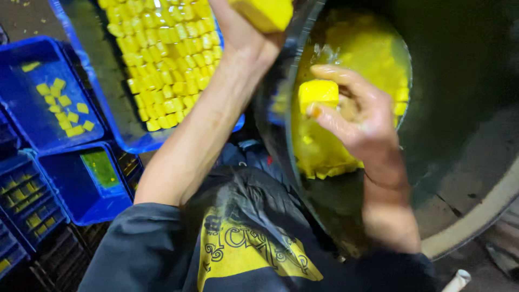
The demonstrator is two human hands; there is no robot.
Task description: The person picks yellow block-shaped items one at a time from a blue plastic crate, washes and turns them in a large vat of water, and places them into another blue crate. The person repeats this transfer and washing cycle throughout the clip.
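Reaching out over a big round metal vat (476, 216), the person works with both bare hands, each closed on one yellow block. The right hand (359, 111), near the centre of the view, pinches a yellow cube (318, 92) between thumb and fingers just above the yellow liquid (367, 48) inside the vat. The left hand (243, 32), at twelve o'clock, grasps a second yellow block (265, 12) right at the upper edge of the view, so only part of it shows. The vat's pale rim curves from four o'clock toward six, and its dark wall fills the three o'clock side; the opening leaves free room around the right hand.

At eleven o'clock a blue plastic tray (116, 108) holds many small yellow cubes (167, 54) packed in tight rows, too many to count, with a bare dark strip along its left side. At nine o'clock a second blue tray (21, 108) carries roughly a dozen loose cubes. At eight o'clock a third, smaller blue tray (75, 189) has a greenish patch on its floor. Blue slatted crates (27, 200) crowd the seven o'clock corner, leaving little open floor. The blocks look soft, smooth and square-edged; the trays are glossy and wet. A dark sleeve and a yellow-printed shirt (243, 254) fill six o'clock.
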